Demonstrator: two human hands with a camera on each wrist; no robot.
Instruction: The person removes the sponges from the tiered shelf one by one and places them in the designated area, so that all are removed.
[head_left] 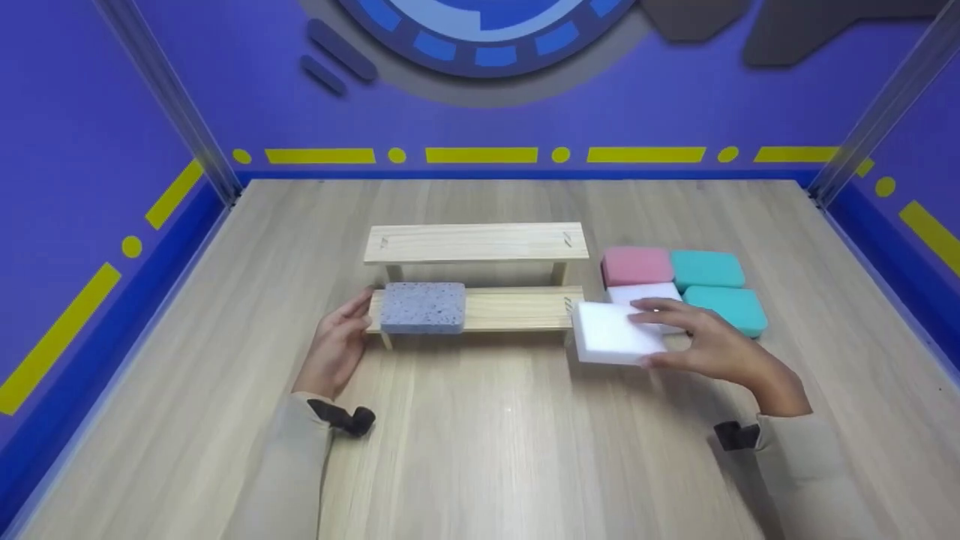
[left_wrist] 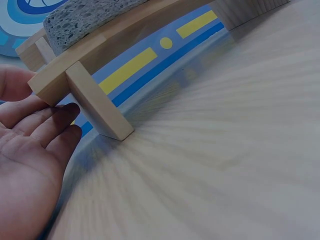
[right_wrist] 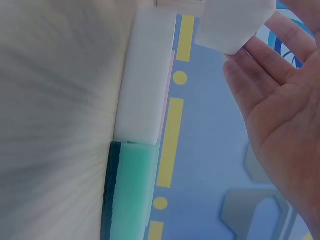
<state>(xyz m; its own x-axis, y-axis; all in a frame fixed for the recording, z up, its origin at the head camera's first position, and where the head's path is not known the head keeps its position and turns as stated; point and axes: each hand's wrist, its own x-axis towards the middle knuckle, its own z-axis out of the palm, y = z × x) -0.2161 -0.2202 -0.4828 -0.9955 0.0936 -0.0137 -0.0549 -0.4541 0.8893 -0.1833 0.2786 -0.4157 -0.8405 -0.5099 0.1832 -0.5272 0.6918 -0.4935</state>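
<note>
A two-step wooden rack [head_left: 517,309] stands on the table, with a grey speckled sponge [head_left: 423,307] lying at the left of its lower board. My left hand [head_left: 339,349] holds that board's left end, thumb at the edge and fingers beneath, as the left wrist view shows beside the rack's leg [left_wrist: 99,102]. Off the board's right end, my right hand [head_left: 701,341] pinches a white sponge [head_left: 616,334] by its right side, raised above the table. In the right wrist view this white sponge [right_wrist: 235,25] is partly cut off by the frame's top.
Right of the rack lie a pink sponge [head_left: 637,266], two teal sponges [head_left: 707,268] and another white sponge [head_left: 643,292], partly covered by the held one. The rack's upper board [head_left: 476,244] stands behind the lower one. Blue walls [head_left: 480,124] bound the table's back and sides.
</note>
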